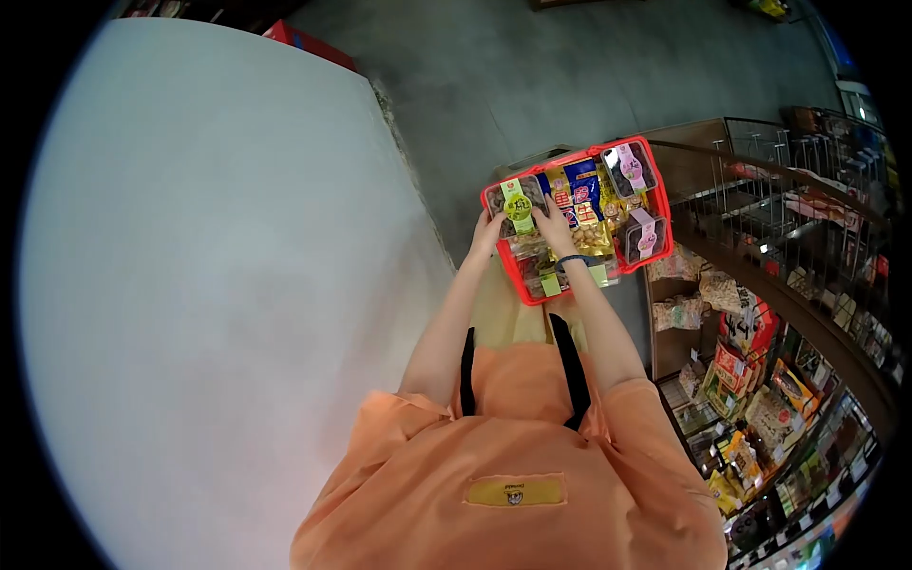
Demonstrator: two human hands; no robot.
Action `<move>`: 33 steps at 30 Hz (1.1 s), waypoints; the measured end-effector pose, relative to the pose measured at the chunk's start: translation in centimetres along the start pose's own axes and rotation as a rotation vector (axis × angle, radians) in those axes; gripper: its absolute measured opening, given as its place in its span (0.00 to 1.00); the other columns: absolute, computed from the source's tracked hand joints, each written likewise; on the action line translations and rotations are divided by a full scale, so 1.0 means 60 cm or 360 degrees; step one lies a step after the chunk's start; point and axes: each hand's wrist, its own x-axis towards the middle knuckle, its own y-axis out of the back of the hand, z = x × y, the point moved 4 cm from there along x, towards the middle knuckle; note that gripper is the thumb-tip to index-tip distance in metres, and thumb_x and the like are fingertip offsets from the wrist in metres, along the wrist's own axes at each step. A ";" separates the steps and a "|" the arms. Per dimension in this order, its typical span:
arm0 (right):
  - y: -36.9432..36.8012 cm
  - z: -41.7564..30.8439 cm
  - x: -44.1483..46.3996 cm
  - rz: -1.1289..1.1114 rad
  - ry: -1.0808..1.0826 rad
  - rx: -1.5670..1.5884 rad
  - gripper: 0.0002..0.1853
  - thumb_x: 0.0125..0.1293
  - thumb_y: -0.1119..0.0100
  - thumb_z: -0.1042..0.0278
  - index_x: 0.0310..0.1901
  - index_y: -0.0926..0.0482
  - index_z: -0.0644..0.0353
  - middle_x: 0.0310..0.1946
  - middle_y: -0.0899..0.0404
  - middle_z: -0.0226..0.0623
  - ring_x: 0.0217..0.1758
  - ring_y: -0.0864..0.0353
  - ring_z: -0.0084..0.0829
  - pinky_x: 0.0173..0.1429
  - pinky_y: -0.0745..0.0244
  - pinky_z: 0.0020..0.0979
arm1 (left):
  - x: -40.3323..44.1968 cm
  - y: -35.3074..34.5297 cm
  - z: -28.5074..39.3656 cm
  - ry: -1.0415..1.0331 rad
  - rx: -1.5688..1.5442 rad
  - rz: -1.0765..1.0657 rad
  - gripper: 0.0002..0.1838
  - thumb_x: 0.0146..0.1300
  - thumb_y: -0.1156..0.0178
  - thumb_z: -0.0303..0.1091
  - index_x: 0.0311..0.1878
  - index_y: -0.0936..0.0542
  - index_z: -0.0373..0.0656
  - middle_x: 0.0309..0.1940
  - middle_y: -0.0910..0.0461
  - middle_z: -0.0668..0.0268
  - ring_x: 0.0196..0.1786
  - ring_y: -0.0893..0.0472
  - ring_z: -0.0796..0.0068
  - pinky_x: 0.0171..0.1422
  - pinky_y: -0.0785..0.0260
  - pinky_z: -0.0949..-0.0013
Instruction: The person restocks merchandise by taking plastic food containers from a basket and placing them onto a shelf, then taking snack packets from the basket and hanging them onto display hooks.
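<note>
A red shopping basket (664,211) full of packaged food is in front of me. At its left end lies a clear plastic box with dark contents and a green label (518,203). My left hand (486,234) is closed on the box's near left edge. My right hand (554,228), with a dark band at its wrist, grips the right side of the same box, thumb on top. Beside it lie blue and gold snack bags (583,195). Two clear boxes with pink labels, one at the far right corner (631,169) and one nearer (645,236), fill the basket's right end.
A white wall (218,266) stands close on my left. On the right are dark metal shelves (760,247) holding several bagged snacks (731,370). Grey floor (475,85) stretches ahead, and a red object (309,46) shows beyond the wall's far end.
</note>
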 end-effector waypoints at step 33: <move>0.153 0.143 -0.442 0.0014 0.0236 0.0932 0.41 0.50 0.34 0.69 0.63 0.47 0.54 0.56 0.39 0.38 0.60 0.38 0.31 0.62 0.41 0.32 | -0.338 -0.055 -0.070 -0.0435 0.0962 -0.0954 0.40 0.51 0.35 0.37 0.61 0.49 0.41 0.54 0.38 0.57 0.57 0.36 0.68 0.56 0.37 0.66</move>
